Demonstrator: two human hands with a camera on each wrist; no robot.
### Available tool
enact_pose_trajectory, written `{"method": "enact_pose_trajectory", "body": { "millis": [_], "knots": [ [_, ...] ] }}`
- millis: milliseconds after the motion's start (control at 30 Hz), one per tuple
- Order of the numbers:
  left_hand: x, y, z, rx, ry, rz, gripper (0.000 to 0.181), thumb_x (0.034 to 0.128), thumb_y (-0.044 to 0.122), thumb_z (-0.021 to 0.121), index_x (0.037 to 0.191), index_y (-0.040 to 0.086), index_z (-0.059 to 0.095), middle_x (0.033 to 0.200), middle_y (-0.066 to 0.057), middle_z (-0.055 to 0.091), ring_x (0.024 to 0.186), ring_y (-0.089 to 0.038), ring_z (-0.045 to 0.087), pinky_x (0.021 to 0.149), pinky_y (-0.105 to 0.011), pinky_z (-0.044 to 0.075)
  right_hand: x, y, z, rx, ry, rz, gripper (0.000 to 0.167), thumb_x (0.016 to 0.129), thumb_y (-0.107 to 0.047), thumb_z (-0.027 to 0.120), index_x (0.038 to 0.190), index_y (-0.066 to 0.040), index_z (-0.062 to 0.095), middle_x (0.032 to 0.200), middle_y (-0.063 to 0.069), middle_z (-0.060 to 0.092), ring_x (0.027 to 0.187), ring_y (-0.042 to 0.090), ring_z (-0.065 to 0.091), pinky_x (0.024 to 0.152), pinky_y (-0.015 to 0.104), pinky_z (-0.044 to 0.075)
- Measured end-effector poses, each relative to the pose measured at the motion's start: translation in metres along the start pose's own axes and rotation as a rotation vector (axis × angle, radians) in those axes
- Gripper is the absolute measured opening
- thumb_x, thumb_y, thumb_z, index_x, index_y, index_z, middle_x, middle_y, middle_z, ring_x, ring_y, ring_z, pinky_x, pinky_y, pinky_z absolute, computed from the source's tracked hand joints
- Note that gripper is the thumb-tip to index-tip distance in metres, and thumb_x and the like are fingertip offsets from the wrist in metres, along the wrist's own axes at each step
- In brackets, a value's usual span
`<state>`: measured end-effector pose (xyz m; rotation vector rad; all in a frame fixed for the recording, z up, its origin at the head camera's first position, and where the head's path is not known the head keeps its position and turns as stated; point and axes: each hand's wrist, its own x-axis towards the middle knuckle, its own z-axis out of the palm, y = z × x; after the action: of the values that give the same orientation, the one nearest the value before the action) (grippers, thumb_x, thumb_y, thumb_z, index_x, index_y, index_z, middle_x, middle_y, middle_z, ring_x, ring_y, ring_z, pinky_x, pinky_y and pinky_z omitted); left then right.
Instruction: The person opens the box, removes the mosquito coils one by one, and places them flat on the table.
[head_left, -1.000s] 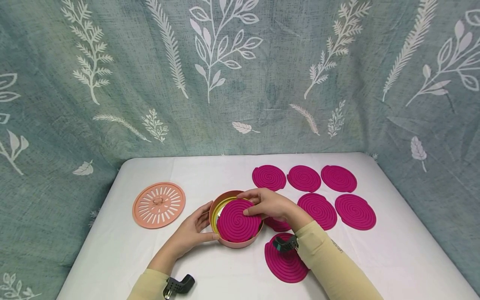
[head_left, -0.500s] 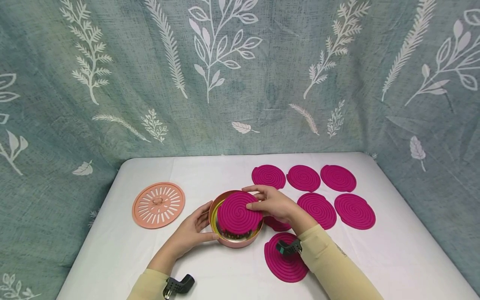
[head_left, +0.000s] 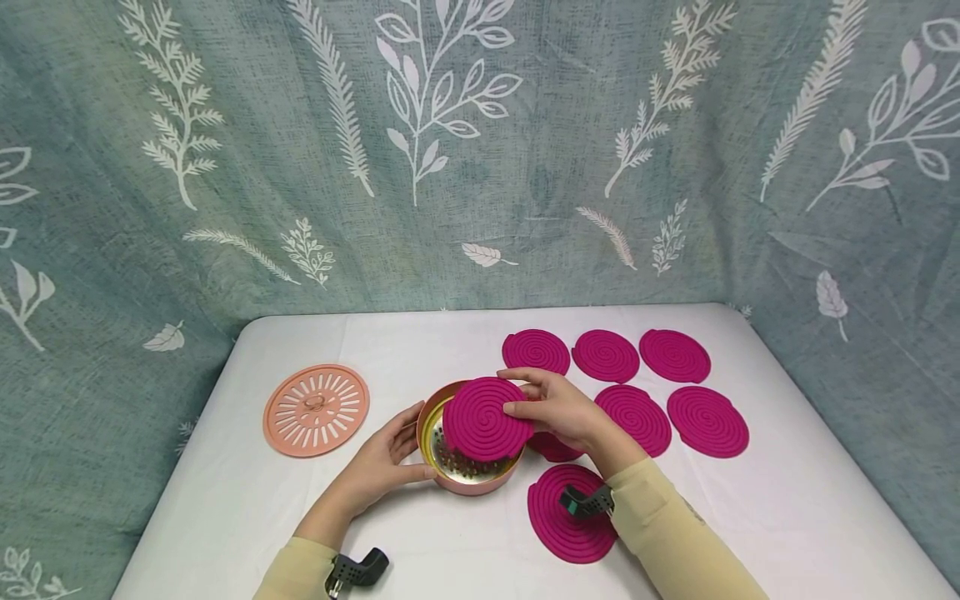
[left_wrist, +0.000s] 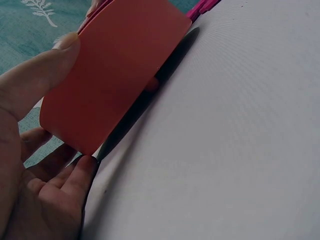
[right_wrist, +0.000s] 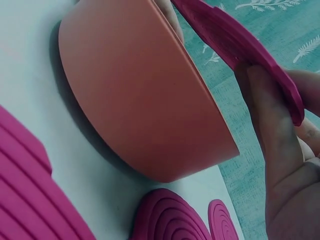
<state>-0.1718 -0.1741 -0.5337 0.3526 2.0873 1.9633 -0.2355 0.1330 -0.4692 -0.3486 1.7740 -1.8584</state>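
A round coral-pink mosquito coil holder [head_left: 459, 482] stands on the white table, with a yellow inner ring and a shiny, dark-dotted bottom. My left hand [head_left: 386, 458] grips its left side, thumb toward the front and fingers toward the back. In the left wrist view the thumb lies against the holder's side wall [left_wrist: 115, 70]. A magenta spiral mosquito coil [head_left: 483, 418] is pinched at its right edge by my right hand [head_left: 557, 410]. The right wrist view shows this coil [right_wrist: 235, 40] tilted and raised above the holder's rim [right_wrist: 200, 80]. It covers part of the holder's opening.
A coral slotted lid [head_left: 317, 411] with a small ring handle lies at the left. Several more magenta coils lie flat at the right, one at the front [head_left: 573, 514] under my right wrist and one partly hidden [head_left: 553, 447] beside the holder. A patterned curtain [head_left: 480, 167] hangs behind.
The coil in my right hand has risen out of the holder and shifted slightly right, uncovering more of the dotted bottom. My left hand stays in place on the holder.
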Motion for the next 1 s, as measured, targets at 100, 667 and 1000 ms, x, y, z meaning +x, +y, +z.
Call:
{"method": "enact_pose_trajectory", "body": {
  "millis": [100, 667, 1000],
  "knots": [
    [0.000, 0.000, 0.000, -0.003, 0.002, -0.005, 0.100, 0.0703, 0.011, 0.091, 0.152, 0.023, 0.035, 0.151, -0.002, 0.040, 0.138, -0.018, 0.040, 0.109, -0.020, 0.039, -0.004, -0.001, -0.003, -0.007, 0.010, -0.008, 0.060, 0.090, -0.005, 0.072, 0.144, -0.007, 0.047, 0.112, 0.022, 0.067, 0.086, 0.025, 0.071, 0.076, 0.040, 0.063],
    [0.000, -0.001, 0.001, 0.006, 0.010, -0.027, 0.104, 0.0682, 0.016, 0.093, 0.154, 0.020, 0.034, 0.153, -0.002, 0.038, 0.139, -0.018, 0.038, 0.109, -0.020, 0.039, -0.041, 0.004, -0.028, -0.013, 0.087, -0.019, 0.065, 0.090, -0.011, 0.073, 0.148, -0.009, 0.043, 0.121, 0.022, 0.063, 0.094, 0.027, 0.070, 0.079, 0.040, 0.063],
    [0.000, -0.001, 0.001, 0.016, 0.019, -0.025, 0.104, 0.0681, 0.016, 0.093, 0.153, 0.021, 0.034, 0.152, -0.002, 0.039, 0.139, -0.017, 0.038, 0.109, -0.019, 0.039, -0.066, 0.011, -0.046, -0.036, 0.145, -0.026, 0.066, 0.091, -0.012, 0.072, 0.149, -0.006, 0.040, 0.115, 0.021, 0.065, 0.087, 0.021, 0.069, 0.075, 0.032, 0.063]
  ]
}}
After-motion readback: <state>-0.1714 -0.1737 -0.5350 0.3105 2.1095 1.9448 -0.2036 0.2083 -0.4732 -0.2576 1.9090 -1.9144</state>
